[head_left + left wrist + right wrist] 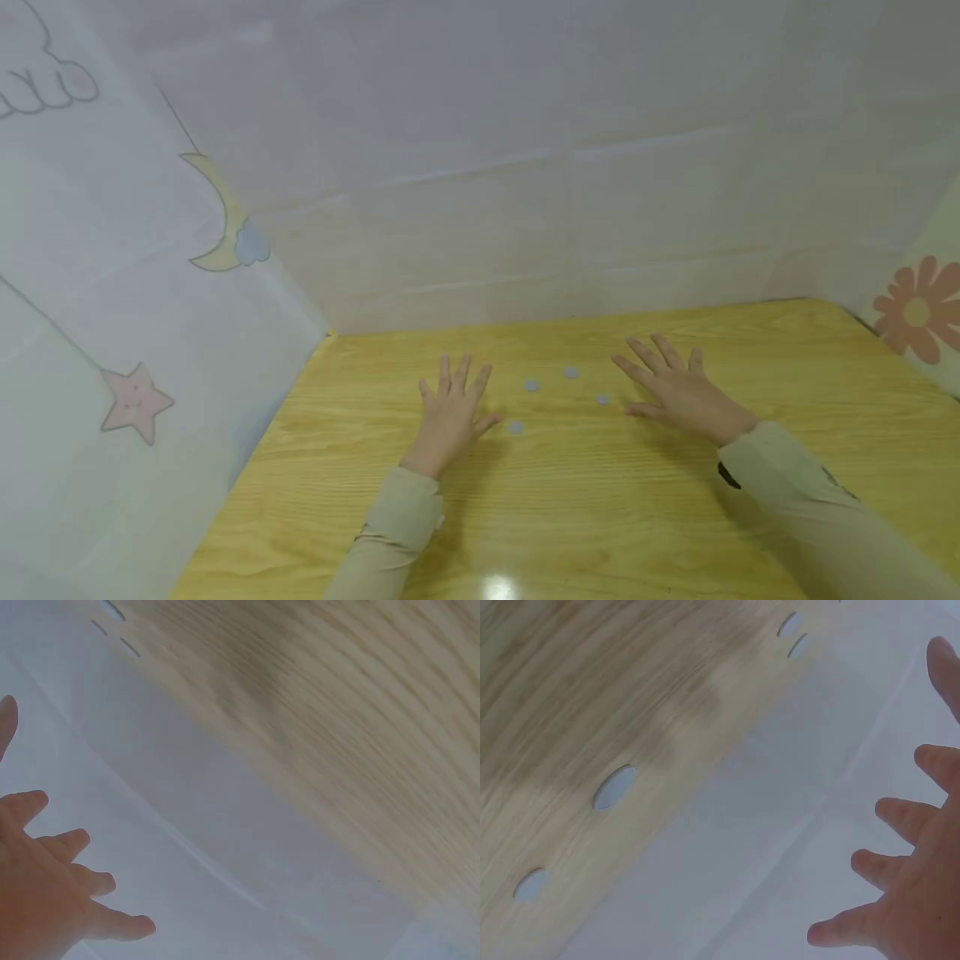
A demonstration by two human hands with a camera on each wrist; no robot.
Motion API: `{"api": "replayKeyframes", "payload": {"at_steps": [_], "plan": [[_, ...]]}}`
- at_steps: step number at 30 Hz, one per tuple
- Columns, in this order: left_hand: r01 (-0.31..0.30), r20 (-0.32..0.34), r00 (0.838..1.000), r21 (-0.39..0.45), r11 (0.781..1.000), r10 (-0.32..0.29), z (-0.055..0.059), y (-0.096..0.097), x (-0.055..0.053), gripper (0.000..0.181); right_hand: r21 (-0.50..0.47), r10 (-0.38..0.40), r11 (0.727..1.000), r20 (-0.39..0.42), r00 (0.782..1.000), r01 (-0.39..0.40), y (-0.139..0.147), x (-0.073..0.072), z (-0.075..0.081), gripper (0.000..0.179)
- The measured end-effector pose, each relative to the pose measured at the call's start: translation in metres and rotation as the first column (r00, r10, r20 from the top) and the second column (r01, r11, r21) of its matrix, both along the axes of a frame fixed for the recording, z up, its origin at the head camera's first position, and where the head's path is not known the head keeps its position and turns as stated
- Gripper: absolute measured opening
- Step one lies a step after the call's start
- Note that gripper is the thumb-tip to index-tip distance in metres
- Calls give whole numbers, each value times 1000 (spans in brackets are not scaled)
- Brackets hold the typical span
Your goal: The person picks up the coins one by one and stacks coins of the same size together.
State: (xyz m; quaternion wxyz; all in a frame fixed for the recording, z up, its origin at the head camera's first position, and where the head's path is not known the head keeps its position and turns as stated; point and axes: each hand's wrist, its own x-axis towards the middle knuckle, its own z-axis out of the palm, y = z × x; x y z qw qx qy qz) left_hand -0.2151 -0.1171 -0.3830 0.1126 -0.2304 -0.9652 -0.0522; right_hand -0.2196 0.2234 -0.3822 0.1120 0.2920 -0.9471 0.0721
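Several small, flat, pale grey discs lie spread on the wooden table between the two hands. One disc (516, 427) is just right of the left thumb tip, and another disc (603, 400) lies just left of the right hand's fingers. Two more, a disc (532, 385) and a disc (572, 372), sit farther back. My left hand (450, 421) is held over the table with its fingers spread and nothing in it. On the other side, my right hand (686, 396) also has spread fingers and holds nothing. In the right wrist view a disc (615, 787) shows as a thin round.
The wood-grain table (585, 517) ends at a pale sheet wall (480, 208) behind. A sheet on the left carries a printed moon (217, 208) and star (137, 402). An orange flower print (917, 312) is at the right.
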Motion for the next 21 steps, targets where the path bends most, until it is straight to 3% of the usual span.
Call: {"api": "replayKeyframes", "payload": {"at_steps": [6, 13, 16, 21], "plan": [[15, 22, 1000, 37, 999, -16, -3, 1, -3, 71, 38, -5, 999, -32, 999, 6, -1, -1, -4, 73], [15, 66, 998, 55, 998, -19, -7, -1, -6, 67, -6, 16, 1000, -89, 996, -17, -6, -2, -8, 69], [16, 57, 998, 59, 998, -20, -9, -1, -8, 66, -21, 19, 1000, -104, 994, -21, -7, -3, -10, 68], [27, 6, 1000, 89, 996, -27, -15, 0, -12, 61, -88, -2, 996, -53, 999, -3, -10, -8, -12, 65]]}}
